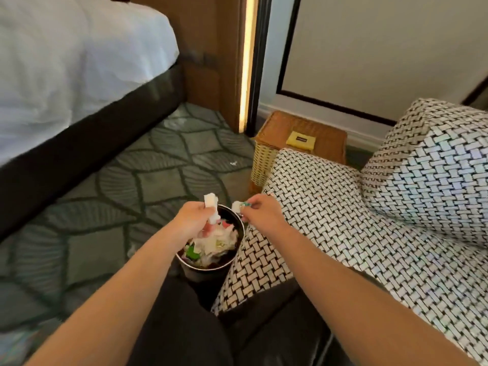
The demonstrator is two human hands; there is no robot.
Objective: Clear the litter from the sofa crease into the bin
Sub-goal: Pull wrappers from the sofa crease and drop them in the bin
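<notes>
Now, at the bin [201, 272], left hand [192, 219] grip tight on white paper [210, 200], right hand [261, 211] grip tight on wrapper [237, 206]

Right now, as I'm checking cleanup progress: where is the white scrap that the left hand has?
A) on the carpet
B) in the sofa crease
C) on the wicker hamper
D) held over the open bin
D: the left hand grips the white scrap over the bin, while the right hand pinches a small wrapper beside it.
</notes>
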